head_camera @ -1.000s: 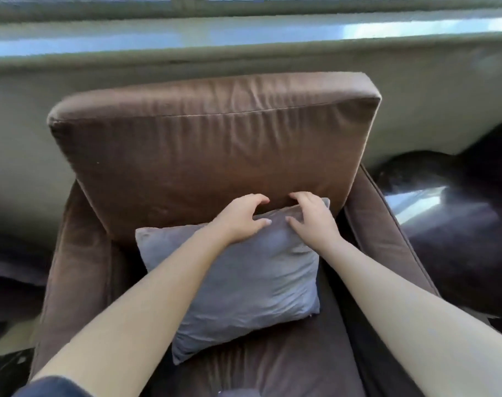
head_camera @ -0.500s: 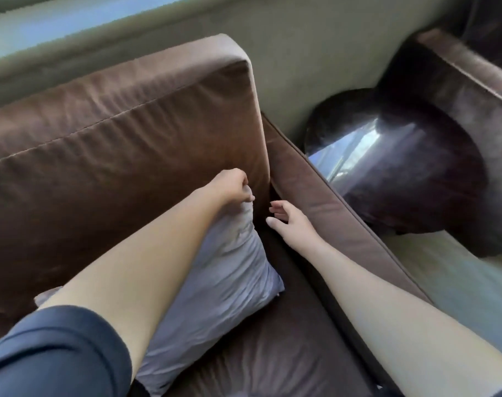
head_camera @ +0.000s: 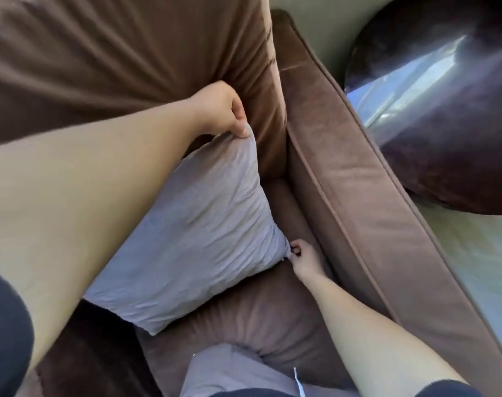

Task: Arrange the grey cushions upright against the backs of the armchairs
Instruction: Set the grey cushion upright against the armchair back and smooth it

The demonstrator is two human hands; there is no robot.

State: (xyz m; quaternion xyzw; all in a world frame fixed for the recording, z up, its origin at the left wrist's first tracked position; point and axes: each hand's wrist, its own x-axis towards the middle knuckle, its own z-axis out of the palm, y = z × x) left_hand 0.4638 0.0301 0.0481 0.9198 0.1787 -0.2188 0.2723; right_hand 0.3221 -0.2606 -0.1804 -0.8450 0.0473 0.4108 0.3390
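As left hand and right hand each pinch 1 grey cushion corner, straightening seems underway; next, lean it upright.

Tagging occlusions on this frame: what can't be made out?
Head view only:
1. Left part of the grey cushion: hidden by the left forearm.
2. Whether the cushion touches the backrest: the contact line lies behind the cushion.
3. The grey fabric item at the bottom: cut off by the edge, cushion or not unclear.
4. Top of the backrest: cut off by the top edge.
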